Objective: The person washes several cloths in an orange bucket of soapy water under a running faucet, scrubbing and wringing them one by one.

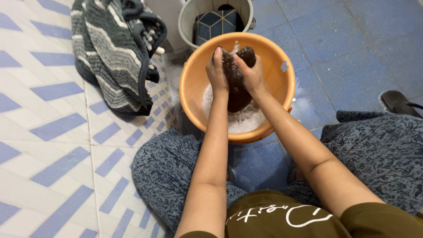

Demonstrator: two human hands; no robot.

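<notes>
Both hands [217,70] [252,74] grip dark wet cloth [238,88] over orange basin [198,75].

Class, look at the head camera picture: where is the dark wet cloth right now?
The dark wet cloth is gripped between the left hand and right hand, above soapy water in the orange basin, upper centre.

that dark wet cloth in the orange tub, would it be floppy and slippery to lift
Likely floppy: the cloth sags from both hands, left and right, toward the suds. Probably heavy for its size, since it looks soaked. Maybe slippery too, given the soapy foam in the tub.
</notes>
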